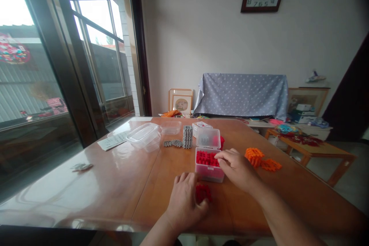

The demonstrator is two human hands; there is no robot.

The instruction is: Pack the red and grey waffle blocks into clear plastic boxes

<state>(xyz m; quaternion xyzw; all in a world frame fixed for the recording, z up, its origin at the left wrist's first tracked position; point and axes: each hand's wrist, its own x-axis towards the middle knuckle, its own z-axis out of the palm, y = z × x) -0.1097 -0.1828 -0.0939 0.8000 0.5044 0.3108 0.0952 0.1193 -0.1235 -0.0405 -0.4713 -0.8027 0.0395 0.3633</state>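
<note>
My left hand [184, 204] rests on the table with curled fingers against a cluster of red interlocking plastic pieces [203, 193], which it appears to grip. My right hand [236, 169] reaches over a transparent plastic box [210, 173], its fingertips at the red pieces [206, 158] packed inside. The box's hinged lid [208, 138] stands open behind it. Two orange clusters of similar pieces [254, 157] lie just beyond my right hand.
Grey interlocked pieces [187, 137] stand beyond the box, with a short grey row [172, 143] beside them. Transparent food containers [143, 136] and a printed card [113, 140] lie on the wooden table [100, 184], which has a window along its left side.
</note>
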